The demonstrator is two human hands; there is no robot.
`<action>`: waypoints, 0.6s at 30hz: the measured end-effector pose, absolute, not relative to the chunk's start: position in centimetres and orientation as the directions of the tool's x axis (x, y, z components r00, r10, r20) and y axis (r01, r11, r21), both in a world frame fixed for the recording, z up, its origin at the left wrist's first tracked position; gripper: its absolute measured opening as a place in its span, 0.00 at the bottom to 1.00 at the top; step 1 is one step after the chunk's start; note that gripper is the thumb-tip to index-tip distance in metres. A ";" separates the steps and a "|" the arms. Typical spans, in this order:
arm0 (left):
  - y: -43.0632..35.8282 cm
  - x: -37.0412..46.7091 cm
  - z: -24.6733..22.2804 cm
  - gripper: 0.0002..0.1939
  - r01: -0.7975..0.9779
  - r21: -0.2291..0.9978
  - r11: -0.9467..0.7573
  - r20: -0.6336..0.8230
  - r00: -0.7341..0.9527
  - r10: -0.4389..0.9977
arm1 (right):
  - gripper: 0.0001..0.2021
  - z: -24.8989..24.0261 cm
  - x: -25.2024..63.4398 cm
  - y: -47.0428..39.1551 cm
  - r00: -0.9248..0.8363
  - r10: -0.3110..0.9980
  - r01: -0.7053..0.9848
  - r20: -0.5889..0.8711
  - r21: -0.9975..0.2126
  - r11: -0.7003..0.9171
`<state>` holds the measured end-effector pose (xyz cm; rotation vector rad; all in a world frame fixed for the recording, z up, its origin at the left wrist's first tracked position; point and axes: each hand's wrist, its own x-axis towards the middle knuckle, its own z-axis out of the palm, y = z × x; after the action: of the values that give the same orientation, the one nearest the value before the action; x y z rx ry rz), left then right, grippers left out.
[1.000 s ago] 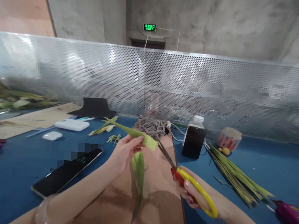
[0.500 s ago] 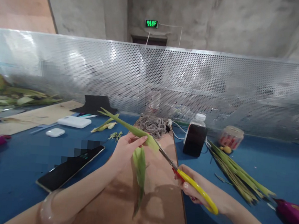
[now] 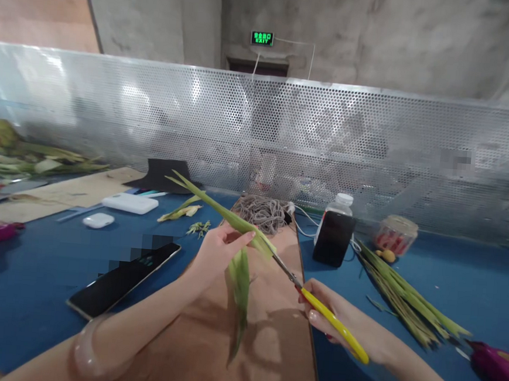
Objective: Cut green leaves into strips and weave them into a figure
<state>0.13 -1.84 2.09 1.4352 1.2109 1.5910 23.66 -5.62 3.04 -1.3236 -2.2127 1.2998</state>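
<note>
Over the brown board, my left hand pinches a long green leaf between thumb and fingers. A second leaf piece hangs below that hand, its tip pointing down. My right hand is closed around scissors with yellow and red handles. The scissor blades point up and left and meet the right end of the long leaf; they look nearly closed. A bundle of grey cord lies behind the leaf at the board's far end.
A dark phone, white case and white box lie left. A bottle with a black device before it, a jar, a leaf bundle and a purple tool are right. Perforated metal stands behind.
The scissors' handles have come closer together and the blades have closed more at the leaf's end. Both hands stay in nearly the same place. The view has shifted slightly.
</note>
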 end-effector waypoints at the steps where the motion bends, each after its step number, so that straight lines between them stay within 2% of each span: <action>1: -1.8 0.1 2.0 0.09 0.118 0.930 -0.349 0.365 -0.168 0.916 | 0.20 3.0 23.6 -5.6 -0.552 0.805 0.583 -0.217 -0.791 0.186; 18: -1.6 -0.1 1.4 0.13 0.248 0.897 -0.366 0.406 -0.134 0.904 | 0.19 2.6 23.5 -5.5 -0.573 0.800 0.546 -0.177 -0.810 0.212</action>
<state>-0.09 -1.62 1.41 1.5865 1.2990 1.5394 23.47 -5.46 2.57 -1.2696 -2.2091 1.2934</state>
